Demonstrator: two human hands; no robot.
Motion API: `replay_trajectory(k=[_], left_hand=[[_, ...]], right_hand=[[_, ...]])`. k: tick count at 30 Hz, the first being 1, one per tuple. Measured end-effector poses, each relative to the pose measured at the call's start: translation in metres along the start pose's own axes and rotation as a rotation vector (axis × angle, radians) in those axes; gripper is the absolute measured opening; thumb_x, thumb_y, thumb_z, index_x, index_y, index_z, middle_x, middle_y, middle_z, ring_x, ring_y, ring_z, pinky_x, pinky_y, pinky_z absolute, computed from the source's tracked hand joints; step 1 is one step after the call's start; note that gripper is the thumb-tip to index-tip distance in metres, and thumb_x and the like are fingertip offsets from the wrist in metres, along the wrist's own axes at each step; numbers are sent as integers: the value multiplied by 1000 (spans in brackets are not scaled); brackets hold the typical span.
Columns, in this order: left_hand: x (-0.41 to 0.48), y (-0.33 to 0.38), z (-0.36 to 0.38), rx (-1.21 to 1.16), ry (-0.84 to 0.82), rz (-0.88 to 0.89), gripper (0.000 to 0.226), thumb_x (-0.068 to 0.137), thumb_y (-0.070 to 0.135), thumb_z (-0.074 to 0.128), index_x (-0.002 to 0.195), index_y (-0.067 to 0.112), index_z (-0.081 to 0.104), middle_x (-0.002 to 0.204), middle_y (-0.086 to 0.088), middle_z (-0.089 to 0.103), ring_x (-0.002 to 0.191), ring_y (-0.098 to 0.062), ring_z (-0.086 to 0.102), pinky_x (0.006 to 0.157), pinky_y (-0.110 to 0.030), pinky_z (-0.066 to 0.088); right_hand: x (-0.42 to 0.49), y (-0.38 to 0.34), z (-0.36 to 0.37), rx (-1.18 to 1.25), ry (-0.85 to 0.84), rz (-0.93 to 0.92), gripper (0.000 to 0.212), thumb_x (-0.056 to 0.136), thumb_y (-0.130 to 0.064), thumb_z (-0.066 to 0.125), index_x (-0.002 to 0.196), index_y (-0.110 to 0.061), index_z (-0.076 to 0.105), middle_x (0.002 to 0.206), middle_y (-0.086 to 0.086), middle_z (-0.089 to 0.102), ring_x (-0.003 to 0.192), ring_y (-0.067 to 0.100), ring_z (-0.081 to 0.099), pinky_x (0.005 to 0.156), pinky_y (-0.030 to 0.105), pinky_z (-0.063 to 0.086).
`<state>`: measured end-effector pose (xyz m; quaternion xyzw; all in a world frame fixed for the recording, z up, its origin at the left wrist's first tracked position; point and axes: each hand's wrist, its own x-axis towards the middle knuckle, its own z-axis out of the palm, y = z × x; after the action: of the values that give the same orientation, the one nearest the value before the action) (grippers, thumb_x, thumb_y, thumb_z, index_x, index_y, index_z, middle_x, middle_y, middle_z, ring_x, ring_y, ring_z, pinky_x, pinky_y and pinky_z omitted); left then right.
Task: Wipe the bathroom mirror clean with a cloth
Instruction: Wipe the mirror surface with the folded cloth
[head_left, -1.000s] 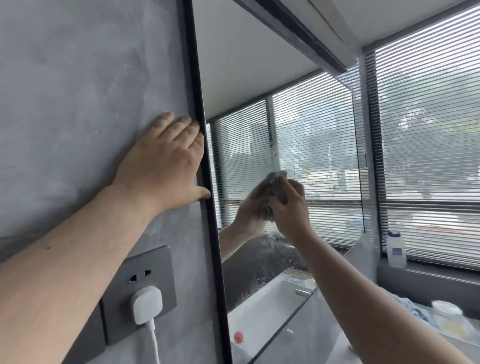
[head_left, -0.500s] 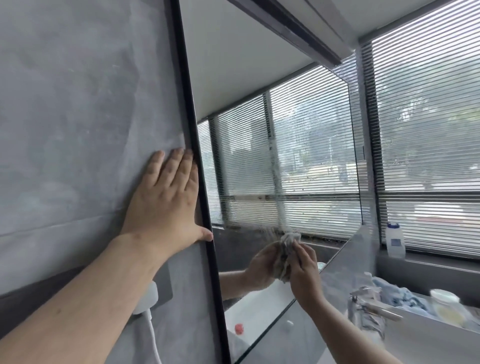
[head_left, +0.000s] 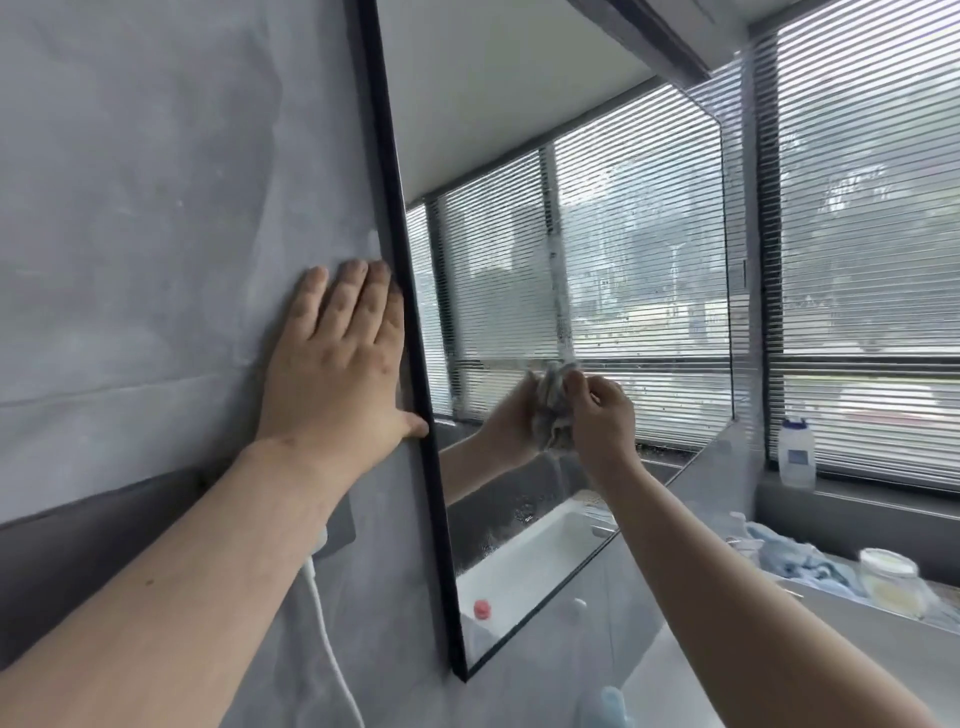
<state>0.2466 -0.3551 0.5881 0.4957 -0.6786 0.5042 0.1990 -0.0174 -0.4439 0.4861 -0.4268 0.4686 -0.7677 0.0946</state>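
Cloth (head_left: 555, 405) gripped by right hand (head_left: 602, 421), mid mirror (head_left: 623, 234); left hand (head_left: 332, 374) flat beside frame (head_left: 384, 156).

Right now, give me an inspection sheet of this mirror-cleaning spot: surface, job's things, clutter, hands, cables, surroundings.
Surface: mirror in a black frame; vertical smear above the cloth, droplets low on the glass.
Job's things: grey cloth, bunched, pressed to the glass.
Clutter: white bottle on the sill; lidded jar and blue rag on the counter.
Hands: right hand grips the grey cloth; left hand lies flat on the grey wall, thumb at the frame.
Cables: white cable hangs down the wall below the left forearm.
Surroundings: window blinds lowered, daylight outside.
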Motion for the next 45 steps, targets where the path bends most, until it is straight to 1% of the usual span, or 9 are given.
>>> replay_trajectory(k=[9, 14, 17, 22, 27, 31, 34, 37, 45], left_hand=[[-10, 6, 5, 15, -12, -5, 138, 58, 91, 53, 155, 3, 8, 165, -17, 6, 152, -34, 2, 121, -53, -3], [-10, 5, 6, 2, 2, -4, 141, 52, 90, 59, 154, 2, 18, 163, -18, 15, 151, -35, 10, 122, -53, 0], [-10, 6, 7, 5, -4, -8, 140, 53, 90, 59, 154, 2, 18, 163, -18, 15, 151, -35, 9, 122, -53, 1], [-19, 10, 7, 26, -21, -14, 129, 63, 86, 56, 154, 3, 17, 163, -19, 12, 151, -36, 6, 121, -54, -2], [-22, 11, 9, 33, -18, -19, 130, 63, 86, 55, 155, 5, 13, 164, -16, 8, 152, -34, 4, 121, -53, -5], [-22, 10, 10, 14, -15, -15, 128, 64, 85, 56, 155, 5, 16, 164, -17, 10, 152, -33, 5, 122, -53, -3], [-22, 11, 10, 18, -16, -21, 127, 65, 85, 55, 155, 5, 15, 164, -16, 9, 152, -33, 3, 122, -53, -2], [-22, 11, 9, 16, -12, -26, 127, 67, 85, 53, 155, 5, 12, 164, -17, 7, 152, -33, 1, 122, -53, -5], [-23, 10, 12, 14, 12, -17, 125, 69, 85, 52, 156, 5, 9, 165, -16, 4, 152, -33, 0, 122, -53, -7]], right_hand=[[-70, 82, -32, -75, 45, 272, 9, 91, -16, 70, 90, -15, 61, 90, 12, 68, 77, 22, 67, 60, 36, 55], [-80, 100, -39, -27, 90, 362, 9, 89, -17, 73, 83, -21, 67, 85, 10, 73, 79, 27, 71, 67, 41, 61], [-72, 78, -33, -24, 52, 309, 8, 94, -19, 67, 87, -23, 68, 87, 12, 73, 73, 26, 71, 57, 39, 60], [-25, 22, -7, -86, -27, 29, 22, 84, -32, 60, 99, -28, 74, 103, 4, 67, 92, 20, 68, 81, 43, 59], [-30, 23, -7, -102, -35, -59, 16, 88, -27, 63, 101, -26, 72, 107, 4, 63, 93, 17, 65, 81, 37, 57], [-64, 100, -31, -192, -50, 134, 11, 88, -43, 59, 96, -41, 65, 104, 11, 62, 76, 31, 70, 60, 47, 61], [-94, 141, -49, -203, -24, 257, 13, 94, -20, 61, 90, -32, 64, 102, 23, 59, 56, 38, 66, 37, 40, 53], [-111, 149, -54, -236, -77, 282, 16, 96, -15, 57, 89, -28, 62, 104, 22, 55, 47, 41, 63, 36, 41, 52], [-73, 53, -20, -220, -38, -20, 22, 92, -8, 62, 109, -21, 67, 113, 3, 55, 101, 18, 56, 93, 36, 47]])
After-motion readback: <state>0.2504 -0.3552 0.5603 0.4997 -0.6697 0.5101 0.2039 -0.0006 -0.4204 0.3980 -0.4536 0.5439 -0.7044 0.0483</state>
